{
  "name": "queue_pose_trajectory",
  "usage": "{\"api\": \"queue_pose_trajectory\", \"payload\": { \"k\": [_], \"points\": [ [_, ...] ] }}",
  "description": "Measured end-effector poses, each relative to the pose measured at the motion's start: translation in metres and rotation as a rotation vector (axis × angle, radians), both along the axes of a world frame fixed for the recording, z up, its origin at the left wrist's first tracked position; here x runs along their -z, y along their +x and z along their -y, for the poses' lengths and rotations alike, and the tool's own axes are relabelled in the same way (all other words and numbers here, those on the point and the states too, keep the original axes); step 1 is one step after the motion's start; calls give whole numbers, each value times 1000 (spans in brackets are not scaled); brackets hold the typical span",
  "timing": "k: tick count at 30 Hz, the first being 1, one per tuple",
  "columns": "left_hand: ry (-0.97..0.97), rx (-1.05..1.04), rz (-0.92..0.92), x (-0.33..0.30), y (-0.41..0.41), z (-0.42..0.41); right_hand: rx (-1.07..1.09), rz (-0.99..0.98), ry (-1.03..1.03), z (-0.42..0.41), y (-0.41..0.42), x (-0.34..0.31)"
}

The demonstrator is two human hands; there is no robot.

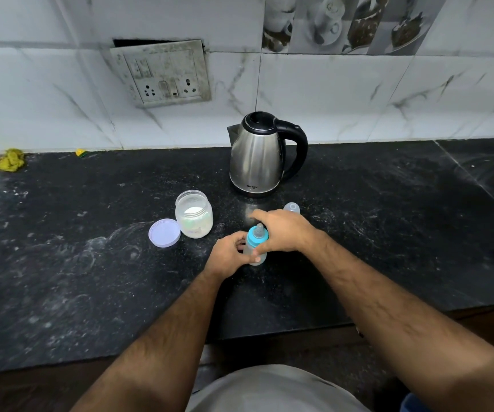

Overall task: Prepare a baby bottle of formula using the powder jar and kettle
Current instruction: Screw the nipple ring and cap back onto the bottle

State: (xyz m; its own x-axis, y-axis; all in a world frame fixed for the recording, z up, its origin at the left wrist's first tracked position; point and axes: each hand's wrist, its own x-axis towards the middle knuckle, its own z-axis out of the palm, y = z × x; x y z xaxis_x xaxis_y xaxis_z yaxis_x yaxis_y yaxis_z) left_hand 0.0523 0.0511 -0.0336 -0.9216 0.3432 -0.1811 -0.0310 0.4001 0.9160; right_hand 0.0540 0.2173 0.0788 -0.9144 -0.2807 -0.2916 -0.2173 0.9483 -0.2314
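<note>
A small baby bottle (256,245) with a blue collar and a clear teat stands upright on the black counter (91,263). My left hand (229,257) grips its body from the left. My right hand (284,231) wraps around the blue collar from the right. The open powder jar (193,214), partly filled with white powder, stands just to the left, with its lilac lid (164,232) lying flat beside it. A steel kettle (259,156) with a black handle and shut lid stands behind. The bottle's clear cap (292,208) rests behind my right hand.
A yellow cloth (9,160) and a small yellow-green sponge (80,152) lie at the back left by the tiled wall. A switch and socket plate (162,74) is on the wall. The counter's front edge runs below my forearms.
</note>
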Motion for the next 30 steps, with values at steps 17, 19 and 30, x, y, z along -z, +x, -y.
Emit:
{"api": "queue_pose_trajectory", "payload": {
  "k": [17,19,30],
  "points": [
    [-9,28,-48,0,-1,1,57,-26,-27,-1,7,12],
    [-26,38,-49,-2,-2,0,-30,65,-73,-9,1,8],
    [42,-23,-25,4,5,-3,162,-105,-218,-4,20,37]
  ]
}}
